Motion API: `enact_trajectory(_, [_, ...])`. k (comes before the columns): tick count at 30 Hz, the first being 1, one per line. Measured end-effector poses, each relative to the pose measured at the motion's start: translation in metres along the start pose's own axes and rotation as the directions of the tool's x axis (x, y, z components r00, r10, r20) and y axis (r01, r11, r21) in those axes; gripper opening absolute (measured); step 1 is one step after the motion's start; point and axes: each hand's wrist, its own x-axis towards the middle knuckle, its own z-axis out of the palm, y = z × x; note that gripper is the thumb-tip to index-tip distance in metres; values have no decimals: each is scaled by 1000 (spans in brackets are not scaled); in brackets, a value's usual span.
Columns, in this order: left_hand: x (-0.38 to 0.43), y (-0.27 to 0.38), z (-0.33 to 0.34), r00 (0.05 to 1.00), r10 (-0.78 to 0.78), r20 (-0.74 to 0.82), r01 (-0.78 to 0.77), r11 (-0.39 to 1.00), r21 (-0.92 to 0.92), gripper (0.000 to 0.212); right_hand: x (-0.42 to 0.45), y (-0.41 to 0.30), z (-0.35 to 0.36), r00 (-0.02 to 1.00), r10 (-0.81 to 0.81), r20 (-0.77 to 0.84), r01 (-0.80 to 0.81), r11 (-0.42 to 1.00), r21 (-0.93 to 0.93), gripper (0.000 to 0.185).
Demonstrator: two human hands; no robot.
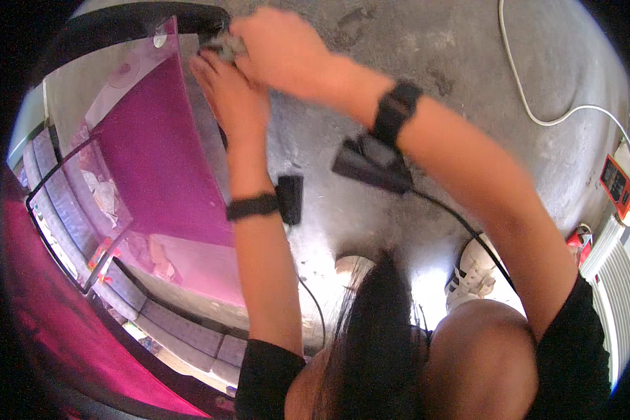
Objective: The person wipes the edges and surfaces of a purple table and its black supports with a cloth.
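My left hand is raised beside the near edge of a glossy, see-through pane with a magenta area, perhaps a glass tabletop. Its fingers are bent around a small, crumpled-looking grey-green thing, blurred, that may be a cloth. Curled over the same thing from the right is my right hand, touching or very near the left fingers. How firmly the left fingers grip is hidden. Each wrist bears a black strap; black box-like devices with cables hang close to both.
A grey floor lies beyond my arms, with a white cable across it. Grey cushioned seating shows at lower left. An orange-framed device and a white ribbed unit stand at right, near my white shoe.
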Motion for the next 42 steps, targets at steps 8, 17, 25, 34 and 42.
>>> enact_trajectory(8, [-87,58,-38,971,-139,194,162,981,-107,71,-88,-6,-10,974,94,207,-110,992,68,26])
enact_trajectory(17, [30,10,3,991,108,81,-119,982,145,66,16,11,-21,993,-51,-104,43,996,-76,22])
enact_trajectory(25, [-29,46,-24,990,-67,126,81,990,-114,71,-53,4,-23,986,120,115,-132,986,102,21])
enact_trajectory(34, [50,35,9,994,-107,33,106,994,36,68,26,23,-22,998,12,-65,-12,1000,-5,23])
enact_trajectory(42, [34,79,-19,986,-82,-142,61,987,-147,51,-19,31,-50,962,191,-195,-169,977,127,24])
